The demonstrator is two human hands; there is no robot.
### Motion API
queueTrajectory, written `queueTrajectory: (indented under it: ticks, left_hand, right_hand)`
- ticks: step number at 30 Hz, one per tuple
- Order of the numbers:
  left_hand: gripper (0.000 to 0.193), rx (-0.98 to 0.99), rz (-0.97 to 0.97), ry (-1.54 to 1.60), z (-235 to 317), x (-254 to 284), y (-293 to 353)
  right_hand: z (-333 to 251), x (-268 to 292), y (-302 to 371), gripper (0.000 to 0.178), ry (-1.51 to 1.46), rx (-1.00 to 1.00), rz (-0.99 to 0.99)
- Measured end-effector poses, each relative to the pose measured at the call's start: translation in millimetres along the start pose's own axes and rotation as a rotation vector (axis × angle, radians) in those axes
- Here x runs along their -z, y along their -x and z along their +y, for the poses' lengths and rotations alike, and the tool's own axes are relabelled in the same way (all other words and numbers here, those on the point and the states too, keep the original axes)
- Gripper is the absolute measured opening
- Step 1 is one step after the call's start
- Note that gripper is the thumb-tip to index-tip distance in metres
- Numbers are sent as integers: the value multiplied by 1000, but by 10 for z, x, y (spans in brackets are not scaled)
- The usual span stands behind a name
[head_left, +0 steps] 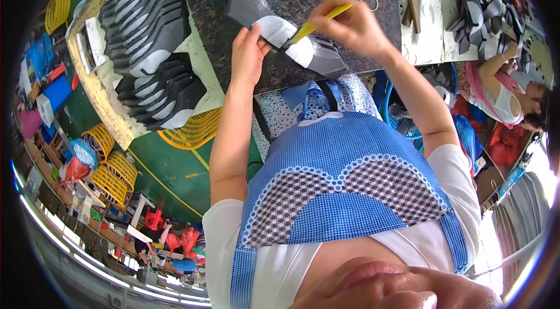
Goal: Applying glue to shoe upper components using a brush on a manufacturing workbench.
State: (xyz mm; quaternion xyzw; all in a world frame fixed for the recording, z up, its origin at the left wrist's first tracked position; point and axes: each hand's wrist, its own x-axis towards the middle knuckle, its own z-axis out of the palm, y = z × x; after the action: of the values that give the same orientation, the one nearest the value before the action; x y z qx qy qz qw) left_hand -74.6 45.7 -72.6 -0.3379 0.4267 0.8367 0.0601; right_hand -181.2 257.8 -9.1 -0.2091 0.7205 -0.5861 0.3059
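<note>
A grey and white shoe upper piece (271, 28) lies flat on a dark, stained work board (201, 8). My left hand (248, 55) is closed on its near edge, with the thumb on the white part. My right hand (353, 26) grips a slim yellow brush (306, 30), slanting down to the left. Its dark tip meets the middle of the piece, between two white areas; the exact contact is too small to tell.
Stacked grey and white shoe pieces (146, 14) and darker ones (163, 93) stand at left. A pale rubber ring (369, 0) lies beyond my right hand. Hammers (413, 2) and more pieces (472, 11) are at right, near another person (496, 84). A yellow basket (192, 131) sits below the table.
</note>
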Motion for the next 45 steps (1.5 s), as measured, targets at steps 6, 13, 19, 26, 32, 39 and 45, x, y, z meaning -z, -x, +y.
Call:
queueTrajectory:
  ticks: [6,13,19,26,32,39,45]
  left_hand:
    - [17,110,47,214,12,33,22]
    - [38,-134,68,474,407,95,440]
    - [28,-500,197,447,1133,292,-387]
    - [43,-784,386,-205,1571,627,-1563]
    - [73,-693,528,-854,1538,557,-1841]
    - [39,-1094,596,-1273,1560,781,-1538]
    - [24,-735,266,-537,659,643,-507]
  right_hand:
    - [165,-54,82,16,241,127,-41]
    - [21,101,-230,48,338,-168,-348]
    - [-259,-154,-622,41,194,-165,-138]
    - [-63,-286,-1675,24,848,-110,347]
    - [182,-296,-2039,24,1482,-11,222]
    - [-129,722,-1283,19,190,81,464]
    - [-17,664,-1127,25,309,-8,585]
